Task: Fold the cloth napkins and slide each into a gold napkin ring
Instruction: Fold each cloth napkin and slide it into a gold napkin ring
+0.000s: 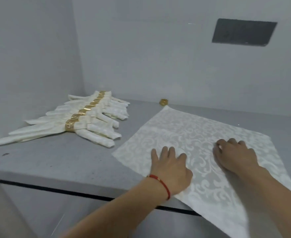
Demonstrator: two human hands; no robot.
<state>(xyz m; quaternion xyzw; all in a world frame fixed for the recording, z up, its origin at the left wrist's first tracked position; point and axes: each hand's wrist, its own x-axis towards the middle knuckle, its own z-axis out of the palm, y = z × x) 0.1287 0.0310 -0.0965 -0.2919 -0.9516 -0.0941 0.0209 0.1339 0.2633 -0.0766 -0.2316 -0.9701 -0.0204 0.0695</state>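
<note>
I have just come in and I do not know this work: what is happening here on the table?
A person is preparing cloth napkins. Both hands lie on one unfolded patterned napkin spread flat on the grey table: the left hand with fingers spread, the right hand pressing near its middle. No fold is made yet. One loose gold ring waits just beyond the napkin's far corner. On the left lies a row of finished napkins, each already folded and held in a gold ring.
</note>
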